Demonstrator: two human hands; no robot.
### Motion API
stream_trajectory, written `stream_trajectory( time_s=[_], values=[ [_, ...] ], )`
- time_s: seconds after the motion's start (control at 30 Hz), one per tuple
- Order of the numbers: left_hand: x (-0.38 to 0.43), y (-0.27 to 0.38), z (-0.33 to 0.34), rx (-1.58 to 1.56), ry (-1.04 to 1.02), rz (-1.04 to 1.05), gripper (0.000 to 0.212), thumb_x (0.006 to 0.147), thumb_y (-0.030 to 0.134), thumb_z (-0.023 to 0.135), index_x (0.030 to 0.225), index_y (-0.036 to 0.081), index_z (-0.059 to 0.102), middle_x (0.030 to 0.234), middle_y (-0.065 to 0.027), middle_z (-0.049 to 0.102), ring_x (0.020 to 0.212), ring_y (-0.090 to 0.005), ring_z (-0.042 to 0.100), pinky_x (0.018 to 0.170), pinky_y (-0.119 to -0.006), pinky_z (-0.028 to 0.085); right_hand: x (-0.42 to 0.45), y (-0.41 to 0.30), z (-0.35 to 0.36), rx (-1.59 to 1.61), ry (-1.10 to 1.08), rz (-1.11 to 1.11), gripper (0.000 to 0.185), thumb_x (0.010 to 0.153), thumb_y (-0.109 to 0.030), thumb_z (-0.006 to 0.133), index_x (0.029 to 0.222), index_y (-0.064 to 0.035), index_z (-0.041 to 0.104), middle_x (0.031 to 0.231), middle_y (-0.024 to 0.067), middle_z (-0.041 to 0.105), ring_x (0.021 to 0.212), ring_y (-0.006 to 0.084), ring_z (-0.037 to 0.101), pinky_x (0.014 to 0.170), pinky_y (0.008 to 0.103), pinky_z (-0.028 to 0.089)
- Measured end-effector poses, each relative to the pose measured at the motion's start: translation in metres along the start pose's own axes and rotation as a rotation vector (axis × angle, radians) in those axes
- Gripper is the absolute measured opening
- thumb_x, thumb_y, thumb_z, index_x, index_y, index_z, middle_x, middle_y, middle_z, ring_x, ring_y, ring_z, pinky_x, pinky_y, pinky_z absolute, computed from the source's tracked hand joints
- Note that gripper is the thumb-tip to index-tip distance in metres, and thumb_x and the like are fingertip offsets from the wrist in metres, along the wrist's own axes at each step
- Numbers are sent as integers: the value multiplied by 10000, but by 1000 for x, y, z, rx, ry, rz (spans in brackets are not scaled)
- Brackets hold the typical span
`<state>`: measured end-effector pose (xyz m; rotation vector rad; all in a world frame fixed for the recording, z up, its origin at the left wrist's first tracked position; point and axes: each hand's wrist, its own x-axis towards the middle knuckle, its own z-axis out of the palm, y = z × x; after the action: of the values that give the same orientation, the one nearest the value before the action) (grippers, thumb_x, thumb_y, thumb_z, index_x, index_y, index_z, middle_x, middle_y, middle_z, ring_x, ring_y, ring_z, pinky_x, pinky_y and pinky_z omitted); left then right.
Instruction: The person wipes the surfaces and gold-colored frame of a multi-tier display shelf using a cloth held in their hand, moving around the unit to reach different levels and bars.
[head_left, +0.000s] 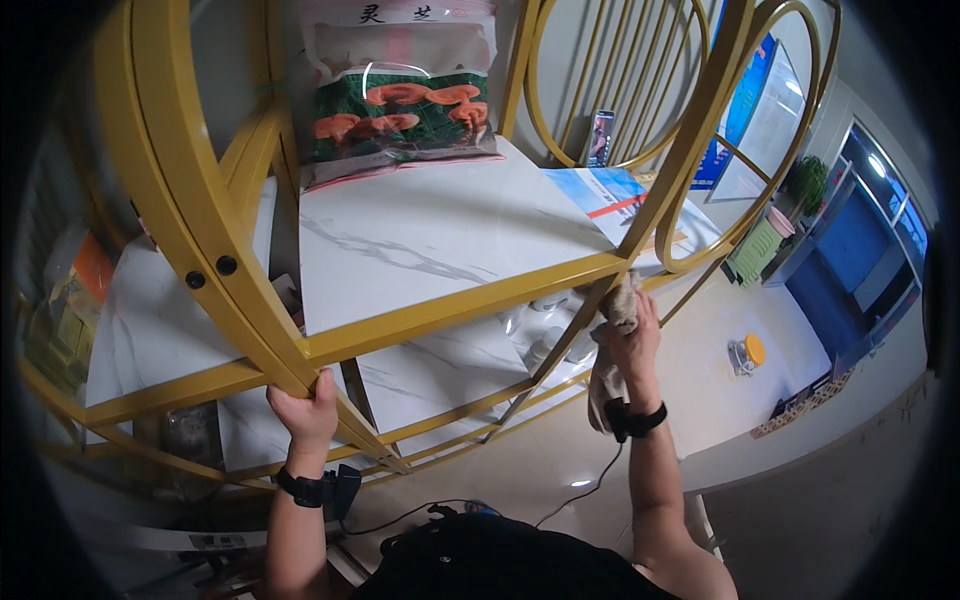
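My left hand (306, 409) grips a gold metal upright (225, 274) of the shelving unit, just below the marble-patterned shelf board (420, 232). In my right hand (637, 345) is a bunched beige cloth (621, 307), pressed against the gold frame near the shelf's right front corner. Part of the cloth hangs down beside my wrist. A gold front rail (465, 306) runs between the two hands. On the board stands a clear-windowed plastic bag (405, 97) printed with reddish mushrooms.
A phone (600, 139) leans at the back beside blue-white printed papers (600, 195). Glass jars (551, 345) stand on a lower shelf. A yellow-topped stool (752, 349), a green bin (759, 247) and a plant (806, 184) are to the right. Cables (420, 510) trail from both wrist straps.
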<state>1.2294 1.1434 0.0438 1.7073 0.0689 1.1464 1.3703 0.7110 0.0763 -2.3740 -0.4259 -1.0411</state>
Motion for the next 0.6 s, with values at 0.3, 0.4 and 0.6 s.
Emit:
stream_trajectory(
  time_s=[0.3,0.4,0.6],
  values=[
    [2,-1,0,150,-6,199,293,867,178,656,1051,-19,541,828,-65,615,715,-161,611,678,-288,505,57,44,-17,-82,-251,376,403,790,-247,598,1153,-77,636,1120,198,660,1064,403,604,884,462,499],
    [0,4,4,11,21,14,349,758,195,743,1002,-4,594,886,-122,654,801,-300,646,752,-384,507,72,54,-10,-95,-323,394,371,783,-290,596,1051,-48,681,968,235,692,956,440,636,842,470,508],
    [3,9,7,53,79,88,321,756,194,748,963,-2,599,849,-118,652,770,-300,647,723,-385,506,59,28,-15,268,-403,275,325,788,-156,622,1093,-52,666,1014,206,691,966,415,633,876,462,502]
  ],
)
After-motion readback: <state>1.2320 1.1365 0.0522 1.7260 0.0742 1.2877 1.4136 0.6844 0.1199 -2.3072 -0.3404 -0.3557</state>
